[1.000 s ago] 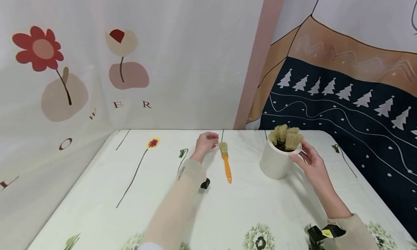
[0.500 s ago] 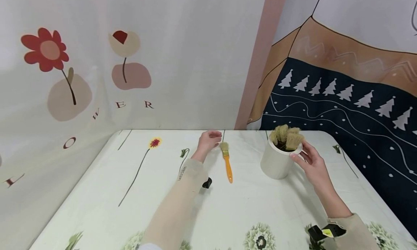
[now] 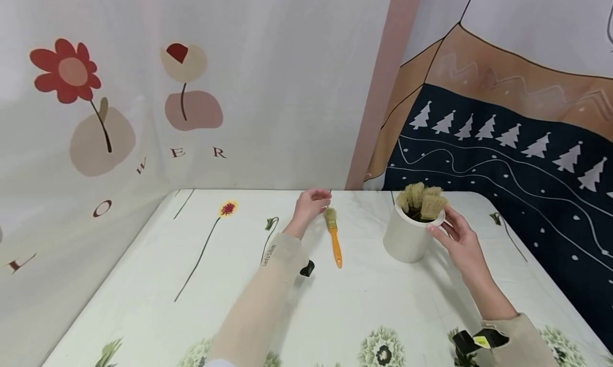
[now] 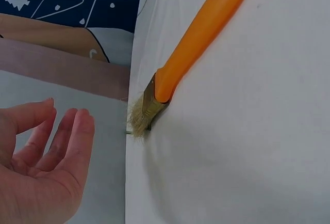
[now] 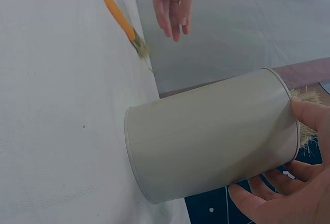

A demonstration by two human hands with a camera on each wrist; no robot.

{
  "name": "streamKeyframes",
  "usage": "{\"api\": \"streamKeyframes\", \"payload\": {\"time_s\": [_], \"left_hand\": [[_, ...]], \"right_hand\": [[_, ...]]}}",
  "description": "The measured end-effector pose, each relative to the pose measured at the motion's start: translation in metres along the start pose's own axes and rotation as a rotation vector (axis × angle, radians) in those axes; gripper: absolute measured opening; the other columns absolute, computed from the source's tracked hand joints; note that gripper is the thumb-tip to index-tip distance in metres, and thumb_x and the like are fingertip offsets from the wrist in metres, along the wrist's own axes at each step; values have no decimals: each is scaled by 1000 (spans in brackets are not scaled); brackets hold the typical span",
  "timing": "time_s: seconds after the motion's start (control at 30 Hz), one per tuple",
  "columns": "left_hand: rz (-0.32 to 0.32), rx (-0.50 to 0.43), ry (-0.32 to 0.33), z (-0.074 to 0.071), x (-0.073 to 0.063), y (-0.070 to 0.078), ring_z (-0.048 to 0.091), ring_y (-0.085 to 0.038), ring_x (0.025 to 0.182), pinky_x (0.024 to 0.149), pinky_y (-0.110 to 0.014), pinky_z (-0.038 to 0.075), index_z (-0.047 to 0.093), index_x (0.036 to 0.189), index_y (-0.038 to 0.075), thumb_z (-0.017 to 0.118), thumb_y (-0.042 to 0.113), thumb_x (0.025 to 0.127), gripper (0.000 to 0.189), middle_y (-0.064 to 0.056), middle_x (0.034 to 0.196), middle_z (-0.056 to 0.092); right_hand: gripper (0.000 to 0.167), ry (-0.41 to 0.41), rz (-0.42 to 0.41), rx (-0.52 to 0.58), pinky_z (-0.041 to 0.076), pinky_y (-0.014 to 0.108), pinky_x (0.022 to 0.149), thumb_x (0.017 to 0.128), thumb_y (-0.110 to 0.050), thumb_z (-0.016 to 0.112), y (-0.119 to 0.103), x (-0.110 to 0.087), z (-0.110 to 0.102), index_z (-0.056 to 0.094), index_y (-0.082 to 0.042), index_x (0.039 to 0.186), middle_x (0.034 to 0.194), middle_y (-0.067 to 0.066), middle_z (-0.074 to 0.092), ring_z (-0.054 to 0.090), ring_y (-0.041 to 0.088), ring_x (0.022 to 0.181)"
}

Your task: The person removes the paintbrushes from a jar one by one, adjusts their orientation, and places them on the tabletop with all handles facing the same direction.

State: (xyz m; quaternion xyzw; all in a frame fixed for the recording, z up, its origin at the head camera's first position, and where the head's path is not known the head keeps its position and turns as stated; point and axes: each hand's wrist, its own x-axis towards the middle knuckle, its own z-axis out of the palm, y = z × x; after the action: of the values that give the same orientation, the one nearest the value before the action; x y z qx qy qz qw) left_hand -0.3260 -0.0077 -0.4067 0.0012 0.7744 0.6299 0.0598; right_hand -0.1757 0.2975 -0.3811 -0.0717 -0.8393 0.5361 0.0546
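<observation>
A paintbrush (image 3: 336,244) with an orange handle and pale bristles lies on the table, bristles towards the far edge. My left hand (image 3: 309,207) hovers just left of the bristles, holding nothing. In the left wrist view its fingers (image 4: 77,146) are loosely bent, apart from the paintbrush (image 4: 193,43). To the right, a white cylindrical canister (image 3: 407,236) stands on the table, with several bristle-up brushes (image 3: 421,199) in it. My right hand (image 3: 462,244) grips the canister at its upper right side. The right wrist view has the thumb at the rim and the fingers against the wall.
A white cloth with printed flowers (image 3: 227,209) covers the table (image 3: 359,303). Printed curtains hang behind it: a pale one (image 3: 287,90) at the back and left, a dark tree-patterned one (image 3: 507,165) on the right.
My left hand has shifted slightly towards the table's far edge. The paintbrush, the canister and my right hand stay in place; the head view has turned a little.
</observation>
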Motion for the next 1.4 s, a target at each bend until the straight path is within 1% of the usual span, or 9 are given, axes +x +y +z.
{"api": "streamKeyframes", "payload": {"time_s": [0.17,0.3,0.4,0.57,0.7,0.97,1.17,1.33,1.4], "left_hand": [[9,-12,-9,1,-2,1,63,-26,119,100,-36,56,66,120,6,65,6,96,25,-11,125,68],[16,-24,-24,3,-5,3,63,-26,120,101,-35,56,66,122,6,65,6,96,26,-11,126,68],[21,-41,-40,4,-7,5,63,-26,120,101,-34,56,65,123,7,65,7,96,27,-12,126,67],[45,-68,-74,8,-12,11,64,-26,119,99,-33,57,65,123,6,65,7,95,27,-12,127,68],[78,-63,-96,12,-17,17,65,-26,118,98,-32,57,65,123,6,65,8,96,27,-11,127,68],[135,-80,-143,22,-25,26,65,-26,118,99,-33,57,65,123,7,66,9,95,28,-11,127,68],[164,-96,-169,28,-34,32,65,-25,118,99,-32,56,65,122,8,67,10,95,27,-10,127,68],[194,-110,-188,33,-39,38,66,-26,117,99,-32,57,64,124,7,66,11,96,28,-11,127,68],[206,-115,-196,36,-41,40,66,-27,116,99,-32,57,64,124,7,66,11,96,29,-11,128,68]], "right_hand": [[82,-2,9,-1,40,5,104,101,-38,57,0,0,1,5,-15,161,169,12,9,22,36,152],[83,-1,18,1,39,17,114,101,-40,57,0,1,1,5,-16,161,169,11,9,21,35,153],[83,3,16,2,38,20,115,101,-40,57,0,1,1,6,-15,161,168,11,10,21,35,153],[82,7,17,3,40,7,106,101,-39,57,-1,0,0,6,-15,161,168,12,11,22,36,152],[82,3,14,5,40,1,99,101,-38,56,-1,0,0,5,-15,161,168,13,11,22,37,152],[83,-2,20,-6,40,4,103,101,-39,56,-1,1,0,3,-16,161,168,14,11,22,37,152],[84,2,37,-22,40,13,111,101,-42,56,-1,1,1,4,-16,161,168,12,11,22,36,152],[83,2,32,-16,40,4,103,101,-39,56,0,1,1,3,-16,161,168,14,11,23,37,152],[83,3,28,-11,40,3,102,101,-39,56,0,1,1,3,-16,161,168,14,11,22,36,152]]}}
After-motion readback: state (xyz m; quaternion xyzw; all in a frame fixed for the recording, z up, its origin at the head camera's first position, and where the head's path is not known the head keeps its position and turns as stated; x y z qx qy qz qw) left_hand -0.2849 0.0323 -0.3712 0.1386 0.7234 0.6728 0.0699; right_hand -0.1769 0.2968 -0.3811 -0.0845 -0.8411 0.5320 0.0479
